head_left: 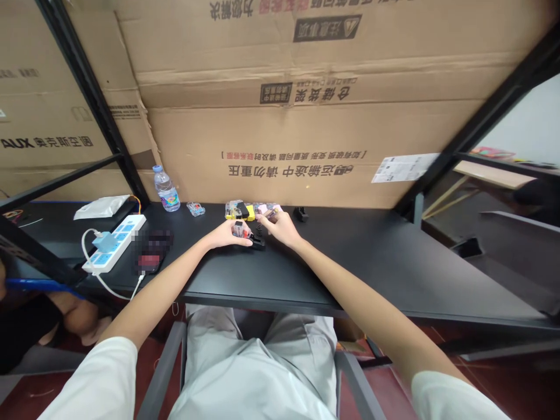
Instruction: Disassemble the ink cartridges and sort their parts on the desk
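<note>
Landmark: the bottle (166, 189) at the back of the surface (363, 262).

Hand state: The left hand (223, 234) is closed to a narrow pinch on a small clear part (240, 228), right of the bottle and closer to the person. A black piece (257, 242) meets its thumb tip; whether it is gripped or merely resting there cannot be told. The right hand (284, 228) is farther right of the bottle, fingertips drawn close together beside the pink pieces (265, 208). Whether it grips anything cannot be determined at this scale.

Recommended handling:
1. Support the clear part by its edges; its casing will probably slip or mark under a hard squeeze.
2. Steady the black piece against the surface before applying any force.
3. Approach with the right fingertips from the side away from the bottle, leaving the view of the clear part unobstructed.
4. Avoid brushing the yellow piece (250, 212), right of the bottle behind the hands.

Caution: small parts could be displaced by a trailing wrist.
</note>
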The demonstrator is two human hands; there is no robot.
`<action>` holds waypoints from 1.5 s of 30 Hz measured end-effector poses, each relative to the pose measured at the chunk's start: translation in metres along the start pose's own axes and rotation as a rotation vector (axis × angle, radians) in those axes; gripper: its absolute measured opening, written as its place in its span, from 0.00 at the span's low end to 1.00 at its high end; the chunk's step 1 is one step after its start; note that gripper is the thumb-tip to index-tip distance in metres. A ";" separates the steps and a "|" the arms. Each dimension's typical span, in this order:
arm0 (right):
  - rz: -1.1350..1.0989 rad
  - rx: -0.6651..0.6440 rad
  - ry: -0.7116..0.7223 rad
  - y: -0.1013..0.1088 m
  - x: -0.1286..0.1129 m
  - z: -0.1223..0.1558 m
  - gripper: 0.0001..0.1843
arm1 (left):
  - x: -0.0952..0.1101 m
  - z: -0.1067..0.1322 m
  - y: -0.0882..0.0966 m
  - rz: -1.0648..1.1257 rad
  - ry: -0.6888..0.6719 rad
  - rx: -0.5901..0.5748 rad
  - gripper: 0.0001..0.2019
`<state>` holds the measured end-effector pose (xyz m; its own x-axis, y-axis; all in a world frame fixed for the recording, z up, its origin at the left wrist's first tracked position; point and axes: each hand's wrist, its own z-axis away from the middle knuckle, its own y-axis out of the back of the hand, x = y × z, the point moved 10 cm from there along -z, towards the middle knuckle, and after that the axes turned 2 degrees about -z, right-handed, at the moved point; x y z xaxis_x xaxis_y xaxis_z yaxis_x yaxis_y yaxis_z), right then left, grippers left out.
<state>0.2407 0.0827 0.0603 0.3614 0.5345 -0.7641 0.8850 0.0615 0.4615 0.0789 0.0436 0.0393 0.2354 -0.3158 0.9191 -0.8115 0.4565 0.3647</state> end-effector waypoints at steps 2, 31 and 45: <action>-0.029 -0.037 -0.004 -0.009 0.002 0.000 0.28 | -0.002 0.000 0.002 0.012 0.011 0.006 0.22; 0.110 0.036 0.007 0.006 0.002 -0.001 0.23 | 0.003 0.002 0.023 -0.089 -0.048 0.112 0.24; -0.235 0.010 -0.085 0.003 -0.029 0.011 0.24 | 0.009 0.003 0.022 -0.208 -0.065 0.126 0.25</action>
<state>0.2357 0.0579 0.0786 0.1677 0.4340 -0.8852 0.9505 0.1670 0.2620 0.0615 0.0480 0.0549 0.3725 -0.4467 0.8135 -0.8106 0.2702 0.5195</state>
